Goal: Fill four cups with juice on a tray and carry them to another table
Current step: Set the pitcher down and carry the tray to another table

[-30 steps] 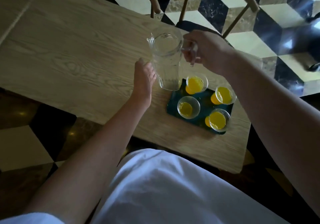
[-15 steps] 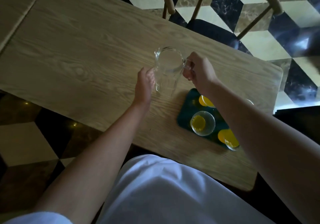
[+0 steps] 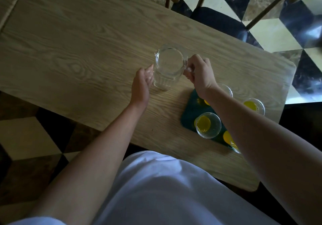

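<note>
My left hand (image 3: pixel 142 83) lies flat against the left side of the jug (image 3: pixel 168 68), palm on the glass, fingers loose, not clasped round it. The jug is clear and looks empty; it stands upright on the worktop (image 3: pixel 73 38), about mid-width and nearer its near edge. My right hand (image 3: pixel 200 75) is clenched on the jug's handle at its right side. To the right, by the worktop's near right corner, sits the tray (image 3: pixel 189 115), and on it four cups (image 3: pixel 207 125) with yellow juice; my right forearm hides part of two of them. A chair (image 3: pixel 217 18) stands beyond the far edge.
</note>
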`<control>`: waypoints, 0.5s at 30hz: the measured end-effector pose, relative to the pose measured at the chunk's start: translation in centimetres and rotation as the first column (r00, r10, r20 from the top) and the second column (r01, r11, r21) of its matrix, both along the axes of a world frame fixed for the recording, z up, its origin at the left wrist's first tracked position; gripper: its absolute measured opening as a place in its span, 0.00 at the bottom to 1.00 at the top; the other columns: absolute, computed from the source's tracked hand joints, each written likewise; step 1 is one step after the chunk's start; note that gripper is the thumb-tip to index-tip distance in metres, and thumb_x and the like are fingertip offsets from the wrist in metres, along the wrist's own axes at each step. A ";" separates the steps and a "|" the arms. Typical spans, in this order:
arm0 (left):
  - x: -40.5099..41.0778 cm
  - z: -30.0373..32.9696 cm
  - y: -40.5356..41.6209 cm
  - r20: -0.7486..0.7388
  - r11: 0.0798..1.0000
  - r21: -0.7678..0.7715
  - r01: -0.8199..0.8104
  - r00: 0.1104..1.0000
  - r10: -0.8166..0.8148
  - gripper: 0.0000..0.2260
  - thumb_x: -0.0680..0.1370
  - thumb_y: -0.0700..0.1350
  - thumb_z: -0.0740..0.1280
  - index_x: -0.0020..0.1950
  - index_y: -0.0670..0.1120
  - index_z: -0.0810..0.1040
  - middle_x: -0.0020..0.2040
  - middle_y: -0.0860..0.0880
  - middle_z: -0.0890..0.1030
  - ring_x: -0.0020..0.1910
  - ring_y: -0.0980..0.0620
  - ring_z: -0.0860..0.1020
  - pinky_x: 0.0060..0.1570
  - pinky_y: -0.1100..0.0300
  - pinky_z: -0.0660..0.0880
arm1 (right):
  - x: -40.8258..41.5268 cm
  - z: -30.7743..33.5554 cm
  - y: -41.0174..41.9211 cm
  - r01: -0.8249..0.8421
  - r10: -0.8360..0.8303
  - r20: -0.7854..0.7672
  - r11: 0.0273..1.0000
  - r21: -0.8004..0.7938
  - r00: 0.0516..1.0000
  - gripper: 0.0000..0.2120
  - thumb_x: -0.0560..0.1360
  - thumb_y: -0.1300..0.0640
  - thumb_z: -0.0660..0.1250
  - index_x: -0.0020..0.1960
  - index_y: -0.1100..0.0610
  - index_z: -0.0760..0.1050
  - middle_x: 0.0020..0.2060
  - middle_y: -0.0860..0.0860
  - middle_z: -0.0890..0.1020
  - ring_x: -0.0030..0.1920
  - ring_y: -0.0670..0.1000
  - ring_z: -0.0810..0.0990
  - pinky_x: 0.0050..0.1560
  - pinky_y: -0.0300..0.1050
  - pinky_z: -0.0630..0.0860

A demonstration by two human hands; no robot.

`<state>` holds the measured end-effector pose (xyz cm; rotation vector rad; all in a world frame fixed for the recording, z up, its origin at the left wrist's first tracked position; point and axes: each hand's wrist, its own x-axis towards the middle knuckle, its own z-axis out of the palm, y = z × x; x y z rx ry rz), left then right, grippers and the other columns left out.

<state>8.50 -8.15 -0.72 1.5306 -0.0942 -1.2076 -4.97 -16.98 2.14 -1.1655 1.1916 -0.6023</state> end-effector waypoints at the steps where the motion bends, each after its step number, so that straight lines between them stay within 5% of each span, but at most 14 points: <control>1: 0.2 -0.1 -0.1 -0.004 1.000 0.004 0.003 1.000 -0.003 0.22 0.86 0.46 0.47 0.71 0.37 0.72 0.68 0.43 0.76 0.71 0.49 0.72 0.72 0.56 0.67 | 0.1 0.0 -0.1 0.001 -0.001 -0.013 1.000 -0.007 1.000 0.18 0.70 0.57 0.56 0.22 0.51 0.63 0.20 0.48 0.64 0.27 0.49 0.60 0.31 0.45 0.60; 10: 0.8 -0.3 -0.7 0.033 0.999 0.010 0.040 0.999 -0.040 0.22 0.85 0.50 0.49 0.68 0.39 0.74 0.69 0.42 0.76 0.70 0.48 0.73 0.69 0.56 0.70 | 0.4 0.2 -0.5 0.004 -0.008 -0.131 1.000 -0.027 0.991 0.15 0.71 0.55 0.56 0.26 0.54 0.63 0.26 0.53 0.68 0.33 0.53 0.65 0.35 0.47 0.63; 15: 1.6 1.4 -1.3 0.167 0.971 0.067 0.229 0.957 -0.237 0.24 0.86 0.50 0.47 0.69 0.37 0.73 0.67 0.43 0.77 0.68 0.50 0.74 0.65 0.57 0.71 | -0.2 1.1 -1.0 -0.096 0.069 -0.339 0.993 -0.064 0.938 0.15 0.76 0.51 0.57 0.32 0.54 0.71 0.34 0.50 0.79 0.36 0.50 0.72 0.40 0.47 0.69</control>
